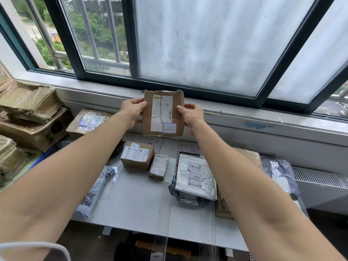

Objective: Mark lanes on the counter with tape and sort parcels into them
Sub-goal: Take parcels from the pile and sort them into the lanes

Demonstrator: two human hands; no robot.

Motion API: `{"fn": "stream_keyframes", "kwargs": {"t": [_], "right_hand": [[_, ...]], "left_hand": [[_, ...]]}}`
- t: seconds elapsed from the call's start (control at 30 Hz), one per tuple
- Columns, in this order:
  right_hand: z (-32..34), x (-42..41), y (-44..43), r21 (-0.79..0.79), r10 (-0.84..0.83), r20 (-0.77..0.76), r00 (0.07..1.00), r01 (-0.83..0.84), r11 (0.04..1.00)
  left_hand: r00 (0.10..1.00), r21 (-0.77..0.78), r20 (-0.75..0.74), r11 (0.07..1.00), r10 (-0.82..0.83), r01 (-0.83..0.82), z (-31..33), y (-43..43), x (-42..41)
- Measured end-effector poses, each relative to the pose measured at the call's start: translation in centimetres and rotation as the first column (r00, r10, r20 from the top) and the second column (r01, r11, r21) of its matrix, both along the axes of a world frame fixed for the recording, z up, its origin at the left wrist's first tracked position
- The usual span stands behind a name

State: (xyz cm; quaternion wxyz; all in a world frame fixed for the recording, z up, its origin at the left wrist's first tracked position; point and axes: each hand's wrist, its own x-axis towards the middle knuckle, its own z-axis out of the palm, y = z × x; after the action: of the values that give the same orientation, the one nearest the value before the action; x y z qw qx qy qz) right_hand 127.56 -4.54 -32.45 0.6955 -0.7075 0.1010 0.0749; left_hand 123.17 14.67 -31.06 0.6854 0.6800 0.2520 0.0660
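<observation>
Head view: seemingly taped lanes (112,185) on tabletop (139,204), sorted several parcels (195,178) at 6 o'clock; pinching cardboard parcel (163,113) with left grip (131,112) and right grip (192,114), not yet placed.

Soft daylight enters through the window (169,25) ahead. Its frosted panes (216,53) glow pale grey-white without harsh glare, while the clear pane (98,34) at left shows bright, slightly washed greenery. The counter (135,200) is evenly and brightly lit, with only faint, soft-edged shadows beside the parcels (137,155) on it. The space under its near edge falls into deep shade. The cardboard parcel (147,121) held up before the window is lit well enough, yet the print on its label (160,113) is too soft to read. Wide-angle distortion bows the window frame (129,34) and swells the forearms (56,176) toward the lower corners.
</observation>
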Motion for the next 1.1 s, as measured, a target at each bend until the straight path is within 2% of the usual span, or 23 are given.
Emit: {"fn": "stream_keyframes", "kwargs": {"t": [0.3, 0.57, 0.77, 0.87, 1.1], "right_hand": [[-1.1, -0.2, -0.2, -0.044, 0.016, -0.066, 0.998, -0.019, 0.999], [-7.4, -2.9, 3.9, -0.101, -0.021, -0.215, 0.976, 0.0, 0.995], [-13.3, -5.9, 8.5, -0.148, -0.041, -0.357, 0.933, -0.013, 0.989], [-14.1, -6.6, 11.3, -0.167, -0.031, -0.357, 0.934, -0.031, 0.985], [-17.3, -8.2, 14.2, -0.298, -0.089, -0.392, 0.915, -0.035, 0.954]], "left_hand": [[0.999, 0.009, -0.045, 1.0, -0.024, 0.024, -0.9, -0.4, -0.4], [0.976, 0.075, -0.217, 0.996, -0.028, 0.045, -7.1, 3.1, -1.3], [0.922, 0.026, -0.386, 0.999, -0.011, 0.023, -12.0, 6.9, -4.6], [0.916, -0.006, -0.402, 1.0, 0.013, -0.017, -13.0, 9.7, -5.3], [0.87, -0.018, -0.488, 0.997, -0.077, 0.078, -16.9, 13.3, -6.7]]}}
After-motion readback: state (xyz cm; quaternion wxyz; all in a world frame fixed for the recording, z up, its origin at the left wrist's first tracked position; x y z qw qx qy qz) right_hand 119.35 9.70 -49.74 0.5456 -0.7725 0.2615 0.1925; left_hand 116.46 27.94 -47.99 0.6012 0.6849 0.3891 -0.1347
